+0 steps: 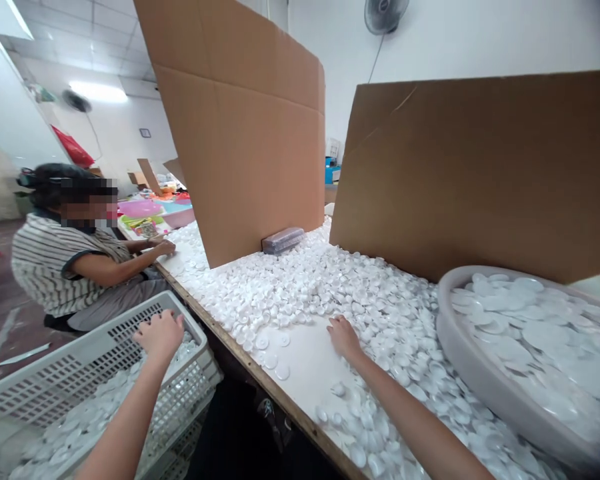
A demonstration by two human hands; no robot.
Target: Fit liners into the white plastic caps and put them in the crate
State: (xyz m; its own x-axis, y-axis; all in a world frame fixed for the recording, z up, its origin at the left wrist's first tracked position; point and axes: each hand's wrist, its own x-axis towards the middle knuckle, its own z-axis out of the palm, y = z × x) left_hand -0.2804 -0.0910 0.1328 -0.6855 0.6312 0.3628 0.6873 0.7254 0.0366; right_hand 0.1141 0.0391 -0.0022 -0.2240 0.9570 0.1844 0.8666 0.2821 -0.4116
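Observation:
My left hand point(161, 335) is raised over the near end of a white slatted plastic crate point(97, 327). Its fingers are bent and apart, with nothing seen in them. Inside the crate lie many small, glossy, white round discs point(87, 413). At the edge of a wide heap of similar white discs point(300, 287) on the table, my right hand point(344, 339) is low, its fingers bent and close together. What its fingertips hold, if anything, is hidden. A few single discs point(282, 371) lie flat on the tabletop between my hands.
A large pale round tub point(450, 333) of bigger white discs stands at right. Two cardboard sheets point(250, 147) point(480, 173) rise behind the heap, beside a clear plastic box point(283, 241). A co-worker point(87, 260) sits at left by the wooden table edge point(240, 353).

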